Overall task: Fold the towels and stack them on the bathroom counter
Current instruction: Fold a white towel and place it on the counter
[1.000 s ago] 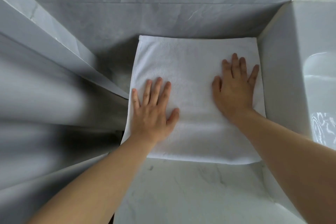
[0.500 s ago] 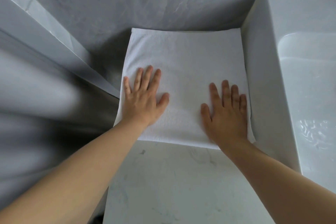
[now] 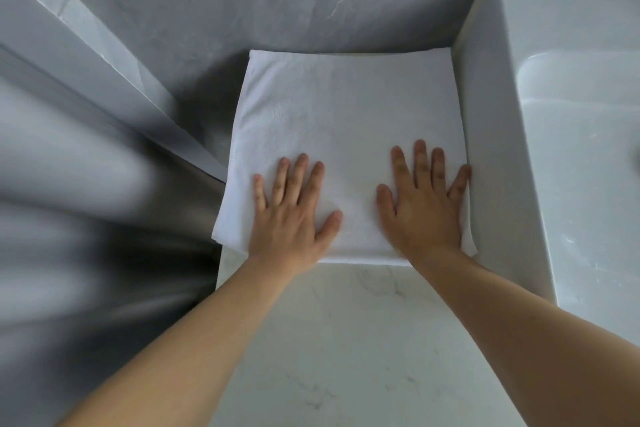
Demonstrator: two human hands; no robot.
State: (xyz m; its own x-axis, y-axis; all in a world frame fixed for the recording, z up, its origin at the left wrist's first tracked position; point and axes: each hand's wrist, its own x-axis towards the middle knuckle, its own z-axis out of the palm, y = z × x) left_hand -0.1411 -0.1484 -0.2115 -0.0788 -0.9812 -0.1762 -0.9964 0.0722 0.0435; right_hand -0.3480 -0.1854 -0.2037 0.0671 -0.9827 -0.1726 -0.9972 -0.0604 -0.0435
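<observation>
A white folded towel [image 3: 343, 114] lies flat on the marble bathroom counter [image 3: 346, 340], pushed up against the back wall and the side of the basin. My left hand [image 3: 294, 211] presses flat on the towel's near left part, fingers straight and spread. My right hand [image 3: 422, 204] presses flat on the near right part, its little finger close to the basin's side. Both palms cover the towel's front edge. Neither hand grips the cloth.
A white raised basin [image 3: 571, 149] stands to the right, its tall side wall against the towel. Grey marble wall tiles [image 3: 277, 3] rise behind. A slanted grey ledge [image 3: 104, 80] borders the counter at the left, with a blurred area below it.
Both hands have slid toward me over the towel, from its middle to its near edge. The view has shifted, showing more of the basin.
</observation>
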